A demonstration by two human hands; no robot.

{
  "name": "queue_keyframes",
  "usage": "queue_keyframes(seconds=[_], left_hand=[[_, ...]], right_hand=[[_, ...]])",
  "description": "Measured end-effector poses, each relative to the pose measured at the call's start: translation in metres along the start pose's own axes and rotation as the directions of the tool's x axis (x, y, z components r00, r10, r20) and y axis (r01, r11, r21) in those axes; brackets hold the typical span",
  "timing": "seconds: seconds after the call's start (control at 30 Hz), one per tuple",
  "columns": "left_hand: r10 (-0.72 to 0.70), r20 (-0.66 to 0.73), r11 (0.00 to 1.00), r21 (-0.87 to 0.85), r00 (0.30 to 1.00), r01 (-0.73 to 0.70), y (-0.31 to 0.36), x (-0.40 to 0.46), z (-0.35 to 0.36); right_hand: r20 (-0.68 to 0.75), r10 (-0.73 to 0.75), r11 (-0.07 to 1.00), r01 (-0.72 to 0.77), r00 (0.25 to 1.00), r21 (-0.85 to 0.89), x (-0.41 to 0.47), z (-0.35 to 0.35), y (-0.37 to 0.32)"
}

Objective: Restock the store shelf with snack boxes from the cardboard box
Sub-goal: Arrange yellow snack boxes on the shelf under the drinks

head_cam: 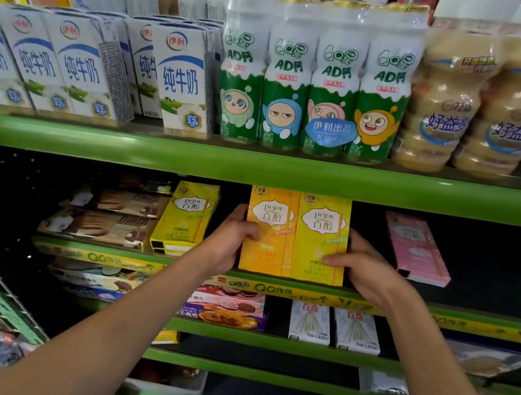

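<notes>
Two upright snack boxes stand side by side at the front edge of the second shelf (473, 323), a green-painted board with a rounded lip carrying a yellow printed strip. The orange box (268, 232) and the yellow box (321, 239) are flat rectangular cartons of glossy printed card; their long axes run vertically, their broad printed faces point outward toward the viewer, and their adjoining long edges touch. The left hand (229, 240) clamps the orange box's left side, thumb laid across its front face, fingers wrapped behind out of sight. The right hand (366, 271) presses the yellow box's right side, thumb lying across the lower front face and fingers together along the edge. Both bare forearms reach up from the lower edge of the view.

Toward the shelf's left end, another yellow carton (184, 218) of the same shape stands upright but turned at an angle, showing one narrow side. Just beside it, brown wafer packs (100, 226) lie flat, stacked, long axes along the shelf. Toward the right end, well apart from the held pair, a pink carton (417, 249) leans tilted, its top toward the left.

On the top shelf (257, 165) stand white milk cartons (182, 79), shrink-wrapped green-and-white plastic bottles (315, 78) and beige bottles (477, 106), contoured in shape.
</notes>
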State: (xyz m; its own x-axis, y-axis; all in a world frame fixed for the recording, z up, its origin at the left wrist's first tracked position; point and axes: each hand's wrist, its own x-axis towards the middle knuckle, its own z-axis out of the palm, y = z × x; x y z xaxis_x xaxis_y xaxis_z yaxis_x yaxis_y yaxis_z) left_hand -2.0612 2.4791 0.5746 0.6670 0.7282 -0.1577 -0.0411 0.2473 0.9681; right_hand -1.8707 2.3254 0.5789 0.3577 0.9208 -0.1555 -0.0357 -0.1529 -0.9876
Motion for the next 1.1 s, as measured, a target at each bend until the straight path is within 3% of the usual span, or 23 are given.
queue_keyframes(seconds=[0.2, 0.4, 1.1], left_hand=[[0.018, -0.001, 1.000, -0.002, 1.000, -0.018, 0.000, -0.002, 0.002], [0.023, 0.004, 1.000, -0.004, 1.000, -0.023, -0.001, -0.001, 0.001], [0.004, 0.017, 0.999, -0.032, 1.000, -0.004, -0.002, -0.003, 0.001]], right_hand=[[-0.016, 0.002, 1.000, -0.002, 1.000, 0.001, 0.001, 0.002, 0.002], [-0.056, 0.019, 0.994, -0.012, 0.998, 0.111, 0.009, 0.000, 0.007], [-0.075, 0.001, 0.996, 0.006, 0.997, 0.090, 0.012, 0.001, 0.013]])
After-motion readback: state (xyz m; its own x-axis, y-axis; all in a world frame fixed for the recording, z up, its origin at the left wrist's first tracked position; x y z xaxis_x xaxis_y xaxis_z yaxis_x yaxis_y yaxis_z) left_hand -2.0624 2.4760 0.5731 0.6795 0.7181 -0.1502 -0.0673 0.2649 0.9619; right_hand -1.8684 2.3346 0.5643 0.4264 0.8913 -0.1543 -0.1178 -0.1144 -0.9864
